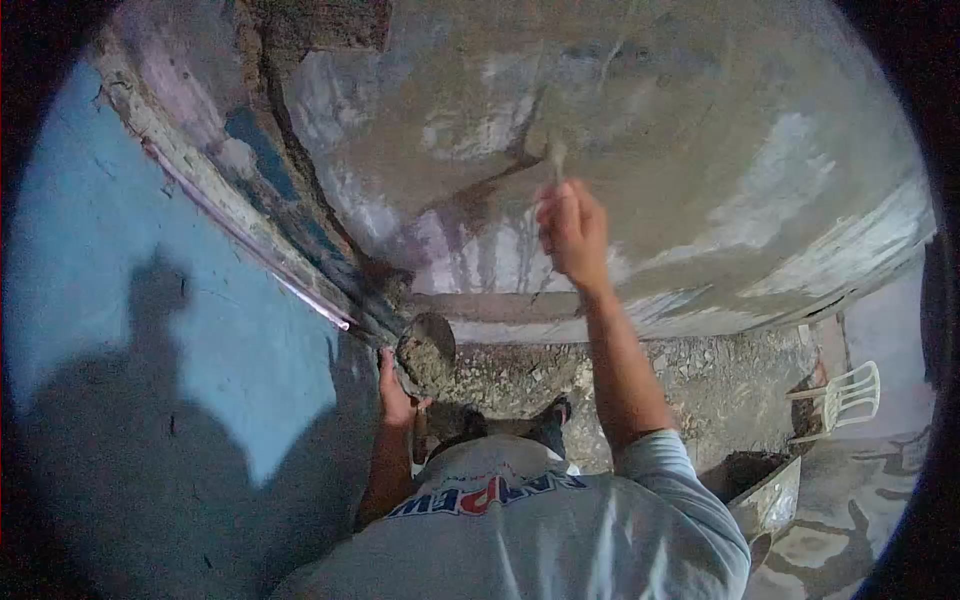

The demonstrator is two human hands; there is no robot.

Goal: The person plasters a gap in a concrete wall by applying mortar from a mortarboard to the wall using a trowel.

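Okay, right hand (573, 235): was up in front of the plastered wall (680, 200), fingers curled shut around a hand tool (557, 158).
Hand tool: poked out of the fist near the plaster, pale and slim where it showed; too blurry to tell if it was a trowel or a brush, or if it touched.
Left hand (395, 402): was down low by the blue wall (90, 250), holding a bowl (441, 328) between an upright thumb at its side and fingers at its lower edge; most of those fingers were hidden.
Bowl: round, dark-rimmed, sat in the left hand above the rubbly floor (700, 375), mouth facing up at the camera.
Mortar-looking mix (425, 362): lumpy, grainy, grey-brown, inside the bowl.
Plastered wall: smeary tan-grey coat with chalky white patches, plus streaky, drippy marks near the bottom.
Broken corner strip (290, 170): ragged and crumbly, with scraps of darker blue paint, running between the two walls.
Blue wall: flat, matte paint with a big head-and-shoulders shadow on it.
Floor: gritty, littered with pale chips and crumbs.
Chair (850, 402): white plastic, slatted back, off to the right.
Trough (775, 500): boxy, pale side all crusted, dark inside, near the chair.
T-shirt (600, 530): light grey cloth, creased, blue and red lettering.
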